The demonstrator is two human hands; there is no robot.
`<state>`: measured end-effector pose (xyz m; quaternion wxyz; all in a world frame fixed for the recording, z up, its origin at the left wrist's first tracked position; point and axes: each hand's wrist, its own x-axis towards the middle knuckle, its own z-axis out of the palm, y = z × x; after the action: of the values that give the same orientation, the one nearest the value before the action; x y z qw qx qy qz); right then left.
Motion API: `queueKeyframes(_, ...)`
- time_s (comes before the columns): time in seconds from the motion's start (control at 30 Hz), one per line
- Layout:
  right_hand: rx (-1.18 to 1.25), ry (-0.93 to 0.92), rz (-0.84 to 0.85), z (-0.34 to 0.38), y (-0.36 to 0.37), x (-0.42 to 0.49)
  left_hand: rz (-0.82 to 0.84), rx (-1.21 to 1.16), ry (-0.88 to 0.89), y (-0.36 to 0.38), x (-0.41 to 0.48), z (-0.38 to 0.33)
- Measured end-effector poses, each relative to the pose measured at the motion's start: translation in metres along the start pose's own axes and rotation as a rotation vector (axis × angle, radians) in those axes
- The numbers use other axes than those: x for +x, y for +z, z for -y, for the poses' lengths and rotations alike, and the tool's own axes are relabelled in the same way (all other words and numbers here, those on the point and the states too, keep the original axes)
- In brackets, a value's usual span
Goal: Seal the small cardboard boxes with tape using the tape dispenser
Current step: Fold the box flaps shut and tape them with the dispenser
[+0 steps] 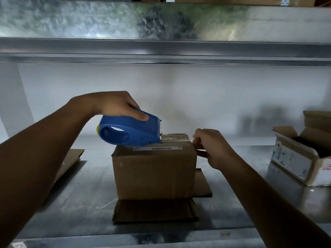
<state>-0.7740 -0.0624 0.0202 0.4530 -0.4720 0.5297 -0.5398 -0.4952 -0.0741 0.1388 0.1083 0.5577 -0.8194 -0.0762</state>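
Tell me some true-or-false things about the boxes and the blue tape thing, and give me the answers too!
1. The left hand holds the blue tape dispenser. True.
2. The dispenser lies flat on the metal shelf, away from any box. False: it sits on top of the closed cardboard box in the middle.
3. The right hand holds that box at its top right edge. True.
4. The box on the far right is already taped shut. False: its flaps stand open.
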Motion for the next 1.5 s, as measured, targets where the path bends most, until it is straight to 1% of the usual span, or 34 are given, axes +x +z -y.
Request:
queueKeyframes(0.23, -0.042, -0.043, 0.091, -0.016, -0.006, 0.0, -0.036, -0.067, 0.072, 0.006, -0.009, -0.003)
queueKeyframes(0.33, -0.064, -0.088, 0.117, -0.021, -0.006, -0.002, -0.096, -0.13, 0.126, 0.011, -0.016, 0.003)
queueKeyframes(0.43, -0.079, -0.106, 0.109, -0.02, -0.005, -0.006, -0.149, -0.142, 0.155, 0.014, -0.022, 0.009)
queueKeyframes(0.53, -0.057, -0.07, 0.1, -0.015, -0.003, -0.009, -0.17, -0.138, 0.179, 0.016, -0.026, 0.011)
queueKeyframes(0.7, -0.002, 0.032, 0.058, -0.011, -0.004, -0.012, -0.253, -0.181, 0.227, 0.024, -0.032, 0.011)
queueKeyframes(0.83, -0.07, 0.032, 0.053, -0.01, -0.003, -0.009, -0.331, -0.149, 0.263, 0.03, -0.035, 0.014)
queueKeyframes(1.07, -0.05, 0.057, 0.046, -0.014, -0.004, -0.008, -0.445, -0.177, 0.367, 0.037, -0.041, 0.019)
queueKeyframes(1.17, -0.077, 0.077, 0.074, -0.011, -0.004, -0.008, -0.496, -0.126, 0.399, 0.038, -0.04, 0.019)
queueKeyframes(1.23, -0.07, 0.09, 0.103, -0.012, -0.002, -0.009, -0.503, -0.11, 0.413, 0.038, -0.038, 0.021)
queueKeyframes(1.37, -0.067, 0.064, 0.081, -0.019, 0.001, -0.008, -0.514, -0.119, 0.445, 0.041, -0.035, 0.028)
queueKeyframes(1.5, -0.068, 0.058, 0.064, -0.023, 0.003, -0.005, -0.531, -0.146, 0.437, 0.048, -0.031, 0.035)
